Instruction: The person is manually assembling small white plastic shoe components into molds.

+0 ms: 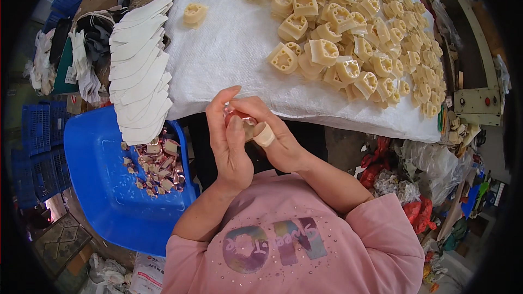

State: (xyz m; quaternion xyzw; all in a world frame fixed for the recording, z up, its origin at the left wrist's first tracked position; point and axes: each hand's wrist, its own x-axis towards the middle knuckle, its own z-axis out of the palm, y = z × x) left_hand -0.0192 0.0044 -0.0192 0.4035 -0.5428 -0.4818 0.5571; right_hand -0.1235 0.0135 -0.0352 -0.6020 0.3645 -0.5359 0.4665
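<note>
Close to my body, just off the table's front edge, my left hand (231, 149) and my right hand (280, 144) are cupped around a small shiny pinkish piece (249, 122). Fingers hide most of it, so its full shape cannot be told. A pale wrap (264, 134) sits around my right thumb. Ahead of the hands, a large heap of beige moulded plastic blocks (327, 51), like shoe heels with hollowed tops, covers the right of the white woven sheet (229, 65). One separate beige block (194, 14) rests at the sheet's left.
At the left, overlapping white flat pieces (140, 60) hang over a blue tub (109, 196) with several shiny rose-coloured pieces (160, 169) in it. Blue crates (43, 136) stand beyond. On the right are a machine panel (476, 100) and plastic bags (430, 163).
</note>
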